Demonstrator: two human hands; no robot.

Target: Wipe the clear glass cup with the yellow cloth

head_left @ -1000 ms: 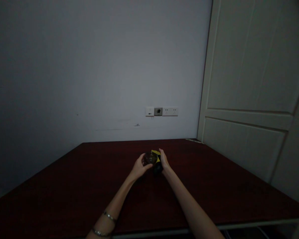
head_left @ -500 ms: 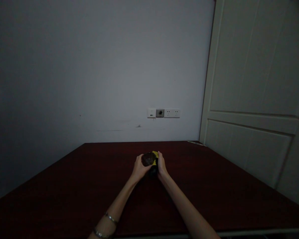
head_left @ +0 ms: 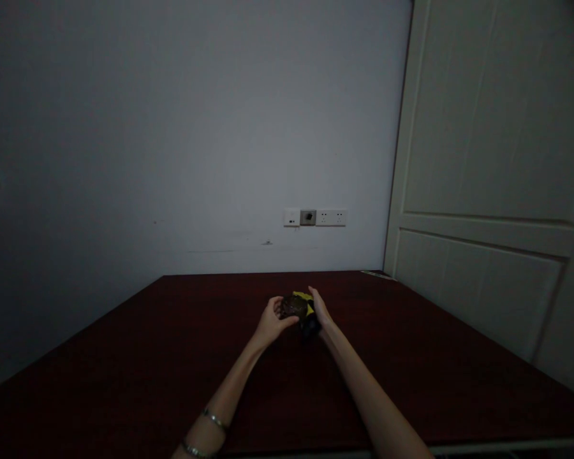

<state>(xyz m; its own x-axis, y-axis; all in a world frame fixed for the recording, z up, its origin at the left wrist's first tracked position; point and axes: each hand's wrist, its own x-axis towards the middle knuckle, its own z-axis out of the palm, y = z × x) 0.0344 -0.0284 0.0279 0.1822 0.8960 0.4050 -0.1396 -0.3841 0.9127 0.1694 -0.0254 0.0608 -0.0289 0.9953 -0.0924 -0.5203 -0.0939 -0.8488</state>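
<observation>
My left hand [head_left: 270,325] is closed around a small, dark brown, shiny round object [head_left: 294,308], which looks like a glass bowl. Its thumb lies along the near side, the fingers along the far left side. Against the bowl's right side is a yellow and black item [head_left: 310,324], perhaps a cloth or glove; its kind is too dark to tell. My right hand [head_left: 321,312] presses on that item from the right, with most of its fingers hidden behind it. Both hands are over the middle of the dark red table.
The dark red table [head_left: 172,357] reaches back to a pale wall with a row of sockets [head_left: 314,218]. A thin pale strip [head_left: 377,275] lies at the table's far right corner. To the right stands a white panelled door [head_left: 478,191].
Both hands have shifted slightly right with the bowl and the yellow and black item. The bowl is turned more toward the right, and more of the black part shows.
</observation>
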